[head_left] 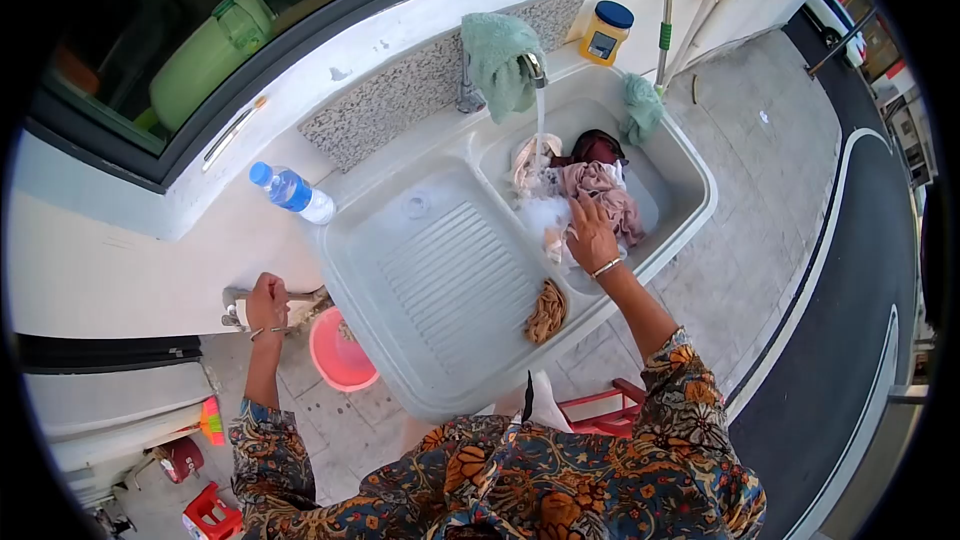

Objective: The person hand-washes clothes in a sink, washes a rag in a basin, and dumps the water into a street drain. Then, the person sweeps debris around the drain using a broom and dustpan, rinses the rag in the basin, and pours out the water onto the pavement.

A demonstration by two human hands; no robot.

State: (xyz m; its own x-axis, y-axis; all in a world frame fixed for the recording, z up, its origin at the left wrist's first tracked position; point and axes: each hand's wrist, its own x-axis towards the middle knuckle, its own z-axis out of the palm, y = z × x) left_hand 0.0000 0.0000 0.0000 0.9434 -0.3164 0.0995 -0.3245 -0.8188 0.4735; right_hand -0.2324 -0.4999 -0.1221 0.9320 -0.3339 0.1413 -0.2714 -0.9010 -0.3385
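Note:
My right hand (594, 238) lies with fingers spread on wet laundry in the right basin of the sink (690, 180). Under and beyond it is a dusty pink cloth (600, 190), with a dark red garment (598, 147) and a pale pink piece (530, 162) close by. White suds (545, 215) lie to its left. Water runs into the basin from the tap (533, 65), which has a green cloth (497, 60) draped over it. My left hand (268, 302) is off to the left, fingers curled, near a metal pipe fitting (234, 308); nothing shows in it.
A ribbed washboard (450, 265) fills the sink's left side, with a brown cloth (546, 312) at its edge. A water bottle (292, 192) and a yellow tub (606, 33) stand around the sink. Below are a pink bucket (342, 350) and a red stool (605, 408).

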